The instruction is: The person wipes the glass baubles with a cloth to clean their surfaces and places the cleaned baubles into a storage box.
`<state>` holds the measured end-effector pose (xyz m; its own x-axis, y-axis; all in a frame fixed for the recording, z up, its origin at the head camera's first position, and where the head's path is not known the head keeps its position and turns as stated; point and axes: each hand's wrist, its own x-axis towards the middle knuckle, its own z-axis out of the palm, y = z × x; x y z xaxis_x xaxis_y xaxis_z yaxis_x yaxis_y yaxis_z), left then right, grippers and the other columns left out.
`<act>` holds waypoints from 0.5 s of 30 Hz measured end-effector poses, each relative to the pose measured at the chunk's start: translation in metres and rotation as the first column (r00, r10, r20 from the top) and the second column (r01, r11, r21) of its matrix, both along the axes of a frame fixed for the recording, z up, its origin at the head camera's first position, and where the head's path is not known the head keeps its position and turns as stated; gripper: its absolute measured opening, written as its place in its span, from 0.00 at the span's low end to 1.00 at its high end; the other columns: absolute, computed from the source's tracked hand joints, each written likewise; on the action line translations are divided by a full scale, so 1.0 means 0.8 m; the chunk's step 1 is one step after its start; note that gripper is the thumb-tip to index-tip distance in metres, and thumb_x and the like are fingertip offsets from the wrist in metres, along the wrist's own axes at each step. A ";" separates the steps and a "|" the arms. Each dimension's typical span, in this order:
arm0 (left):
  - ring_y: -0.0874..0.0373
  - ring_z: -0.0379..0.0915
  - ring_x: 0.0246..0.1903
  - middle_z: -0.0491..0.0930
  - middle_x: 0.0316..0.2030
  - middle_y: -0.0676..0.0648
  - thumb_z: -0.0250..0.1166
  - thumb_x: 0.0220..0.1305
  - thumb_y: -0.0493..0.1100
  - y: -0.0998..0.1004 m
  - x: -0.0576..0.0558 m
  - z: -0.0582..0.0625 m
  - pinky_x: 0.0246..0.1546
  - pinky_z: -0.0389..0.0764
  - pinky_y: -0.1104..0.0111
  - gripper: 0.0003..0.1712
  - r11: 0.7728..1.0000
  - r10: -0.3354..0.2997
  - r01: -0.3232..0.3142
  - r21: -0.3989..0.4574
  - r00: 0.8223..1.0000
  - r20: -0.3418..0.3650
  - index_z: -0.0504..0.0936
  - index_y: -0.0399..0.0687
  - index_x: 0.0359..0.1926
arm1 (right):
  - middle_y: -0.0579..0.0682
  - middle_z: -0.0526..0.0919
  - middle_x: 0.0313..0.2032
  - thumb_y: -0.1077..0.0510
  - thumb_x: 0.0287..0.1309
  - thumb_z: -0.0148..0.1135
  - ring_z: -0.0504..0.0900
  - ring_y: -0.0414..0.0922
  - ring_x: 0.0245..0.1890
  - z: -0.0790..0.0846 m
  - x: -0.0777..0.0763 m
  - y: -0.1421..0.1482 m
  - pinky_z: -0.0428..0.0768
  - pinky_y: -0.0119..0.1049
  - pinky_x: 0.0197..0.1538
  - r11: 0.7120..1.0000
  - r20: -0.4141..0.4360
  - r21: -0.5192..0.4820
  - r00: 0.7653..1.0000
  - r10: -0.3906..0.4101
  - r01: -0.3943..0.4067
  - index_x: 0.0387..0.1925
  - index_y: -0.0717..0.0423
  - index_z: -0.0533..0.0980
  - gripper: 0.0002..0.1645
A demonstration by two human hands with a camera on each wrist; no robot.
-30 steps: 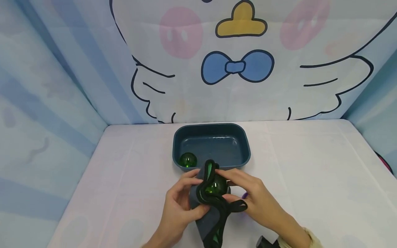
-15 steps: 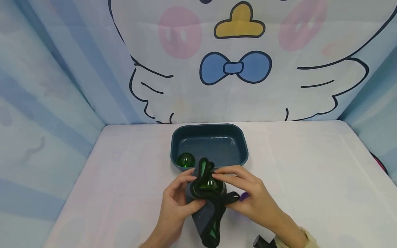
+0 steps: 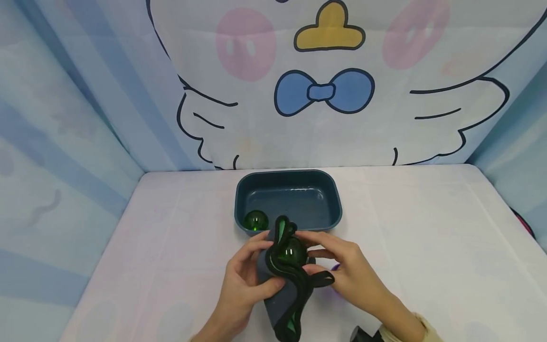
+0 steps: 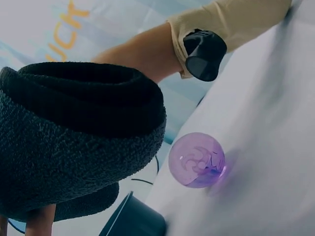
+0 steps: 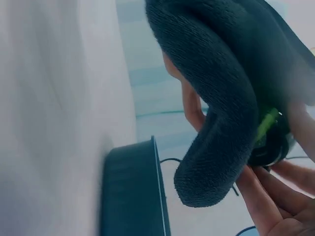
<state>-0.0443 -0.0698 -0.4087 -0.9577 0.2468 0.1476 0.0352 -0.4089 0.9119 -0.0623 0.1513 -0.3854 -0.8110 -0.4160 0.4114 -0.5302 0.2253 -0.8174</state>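
Note:
A dark grey fuzzy cloth pouch [image 3: 282, 301] with thick black edging, green inner lining and a black loop [image 3: 321, 279] stands up off the table. My left hand [image 3: 243, 280] grips its left side, thumb in front and fingers behind. In its wavy mouth sits a clear green ball [image 3: 292, 251], partly covered by the cloth. My right hand [image 3: 354, 266] holds that ball from the right with bent fingers and thumb. The right wrist view shows the cloth [image 5: 221, 123] hiding much of the ball [image 5: 270, 145]. The left wrist view shows the pouch's folded black rim [image 4: 88, 98].
A dark teal tub [image 3: 299, 178] stands behind the hands, with another green ball [image 3: 256, 220] in its front left corner. A clear purple ball [image 4: 197, 160] lies on the table, mostly hidden behind my right hand in the head view. Printed cloth walls [image 3: 325, 133] surround the table.
The pouch has shifted slightly left. The green ball sank lower into its mouth half a second ago and shows more again now, as the right fingers shifted around it.

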 end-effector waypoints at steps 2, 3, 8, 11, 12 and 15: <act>0.49 0.53 0.71 0.64 0.68 0.42 0.72 0.51 0.27 -0.001 0.000 0.000 0.65 0.71 0.67 0.29 1.000 0.004 -0.004 0.004 1.000 -0.003 0.79 0.51 0.54 | 0.52 0.83 0.55 0.66 0.57 0.68 0.82 0.40 0.53 -0.001 0.001 -0.002 0.85 0.37 0.49 1.000 0.027 0.005 1.000 -0.003 0.003 0.64 0.55 0.73 0.32; 0.48 0.52 0.72 0.64 0.68 0.42 0.72 0.51 0.26 -0.001 0.001 0.001 0.65 0.71 0.67 0.29 1.000 0.010 -0.010 0.003 1.000 -0.006 0.79 0.51 0.53 | 0.52 0.82 0.55 0.66 0.57 0.68 0.81 0.40 0.54 -0.001 0.002 -0.003 0.85 0.37 0.49 1.000 0.025 0.012 1.000 -0.009 0.008 0.64 0.54 0.73 0.32; 0.47 0.50 0.72 0.65 0.67 0.42 0.71 0.50 0.26 -0.001 0.001 0.004 0.65 0.72 0.65 0.28 0.999 0.047 -0.047 -0.011 0.999 -0.001 0.80 0.51 0.52 | 0.51 0.80 0.57 0.66 0.58 0.68 0.79 0.42 0.58 -0.002 0.002 -0.008 0.83 0.34 0.53 1.000 -0.140 0.024 0.990 -0.010 0.013 0.64 0.55 0.73 0.31; 0.46 0.50 0.72 0.66 0.67 0.42 0.71 0.49 0.26 -0.002 0.002 0.006 0.66 0.71 0.66 0.28 0.998 0.057 -0.057 -0.020 0.998 -0.006 0.80 0.51 0.51 | 0.56 0.79 0.58 0.57 0.62 0.67 0.78 0.44 0.58 -0.004 -0.001 -0.007 0.79 0.29 0.58 0.999 -0.309 0.032 0.951 0.012 -0.002 0.63 0.59 0.73 0.28; 0.46 0.49 0.72 0.66 0.67 0.42 0.71 0.49 0.26 -0.002 0.002 0.007 0.66 0.70 0.66 0.29 0.998 0.059 -0.059 -0.024 0.998 -0.008 0.80 0.52 0.51 | 0.57 0.78 0.58 0.54 0.63 0.66 0.77 0.45 0.59 -0.004 -0.002 -0.006 0.77 0.27 0.59 0.999 -0.360 0.035 0.933 0.022 -0.010 0.63 0.60 0.73 0.28; 0.46 0.48 0.72 0.66 0.66 0.42 0.71 0.49 0.26 -0.003 0.003 0.009 0.68 0.67 0.67 0.29 0.998 0.057 -0.057 -0.031 0.998 -0.013 0.80 0.53 0.51 | 0.60 0.76 0.59 0.49 0.66 0.61 0.77 0.47 0.59 -0.005 -0.004 -0.008 0.75 0.26 0.61 0.999 -0.473 0.043 0.880 0.038 -0.020 0.62 0.61 0.74 0.29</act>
